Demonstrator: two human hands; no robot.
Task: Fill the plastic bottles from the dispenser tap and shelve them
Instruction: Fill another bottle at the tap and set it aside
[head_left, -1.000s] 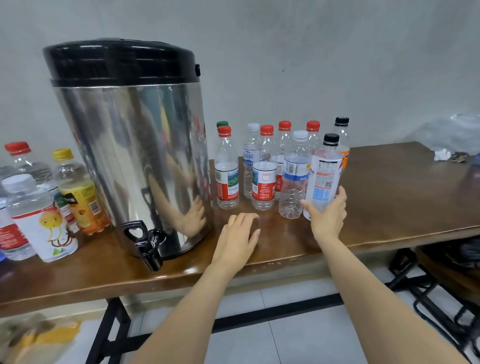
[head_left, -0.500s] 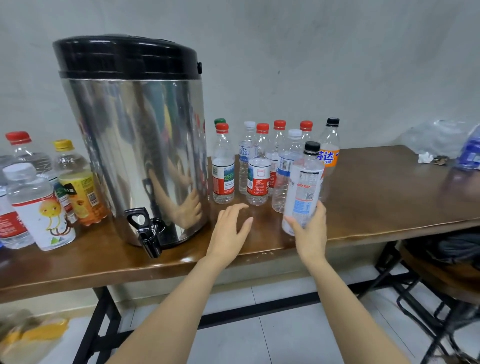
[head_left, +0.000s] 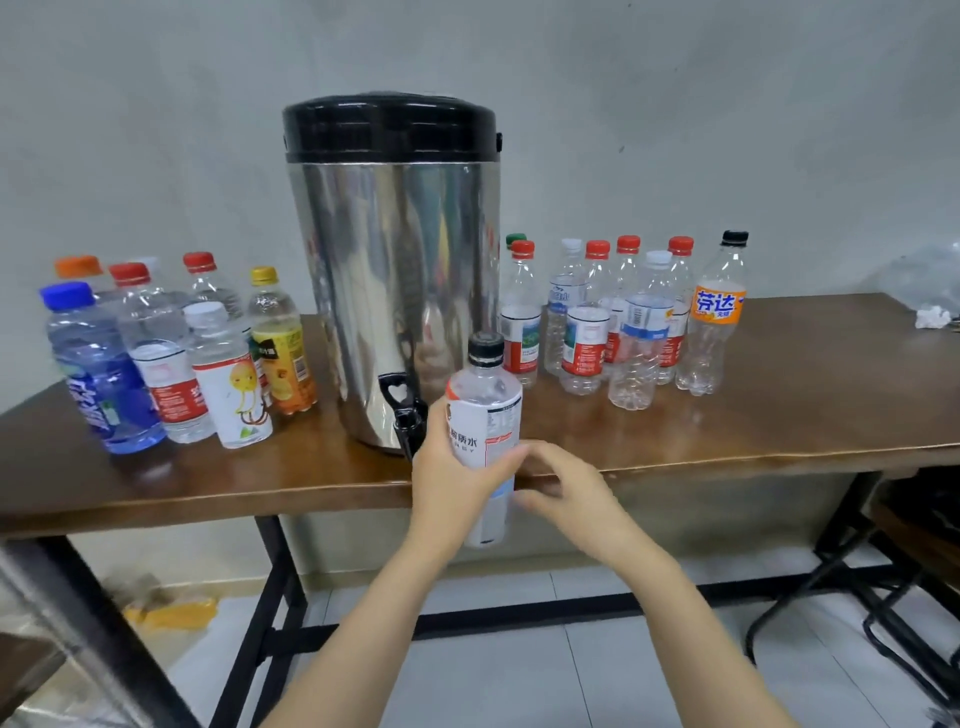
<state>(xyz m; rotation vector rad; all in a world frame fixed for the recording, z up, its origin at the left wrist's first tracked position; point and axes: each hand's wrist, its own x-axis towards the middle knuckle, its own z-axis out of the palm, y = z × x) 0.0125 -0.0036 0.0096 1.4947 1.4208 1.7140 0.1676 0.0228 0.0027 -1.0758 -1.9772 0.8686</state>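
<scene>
A clear plastic bottle (head_left: 485, 410) with a white label and black cap is upright in front of the table edge, just right of the black tap (head_left: 404, 421). My left hand (head_left: 447, 488) is wrapped around its middle from the left. My right hand (head_left: 566, 493) is beside its lower right side, fingers loosely spread, fingertips at the bottle's wall. The steel dispenser (head_left: 384, 270) with its black lid stands on the wooden table (head_left: 779, 405), tap hanging over the front edge.
Several empty capped bottles (head_left: 639, 343) stand right of the dispenser, an orange-labelled one (head_left: 714, 322) at their right end. Several capped bottles (head_left: 156, 353) crowd the table's left side. Black metal frames (head_left: 909, 571) sit low at right.
My right hand took the black-capped bottle from the group and carried it left off the table. My left hand left the tabletop and now grips it; the right hand has loosened.
</scene>
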